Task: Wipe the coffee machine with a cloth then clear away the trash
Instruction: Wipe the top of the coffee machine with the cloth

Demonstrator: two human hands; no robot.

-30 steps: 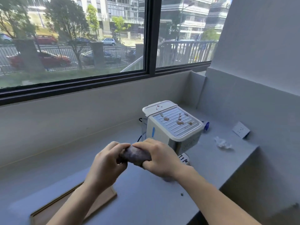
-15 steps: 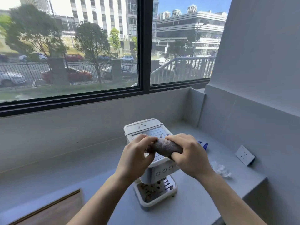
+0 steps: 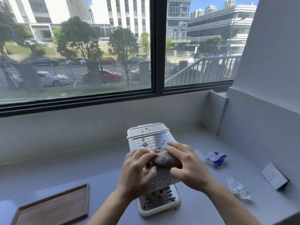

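Note:
A white coffee machine (image 3: 146, 133) stands on the grey counter, its ribbed metal top spotted with brown stains. Above its front edge I hold a rolled grey-brown cloth (image 3: 167, 160) between both hands. My left hand (image 3: 138, 172) grips the cloth's left end with curled fingers. My right hand (image 3: 189, 164) holds the right end, its thumb under the roll and its fingers stretched over it. The drip tray (image 3: 162, 203) below also shows brown spots. A crumpled blue-and-white wrapper (image 3: 216, 158) and a crumpled white tissue (image 3: 237, 189) lie on the counter to the right.
A dark wooden tray (image 3: 53, 207) lies at the near left of the grey counter (image 3: 65, 172). A white wall socket (image 3: 274, 176) sits on the right wall. A low grey wall and a wide window run behind the machine.
The view has come closer and now looks down on the machine. Both hands with the rolled cloth have moved from in front of the machine to above its front edge.

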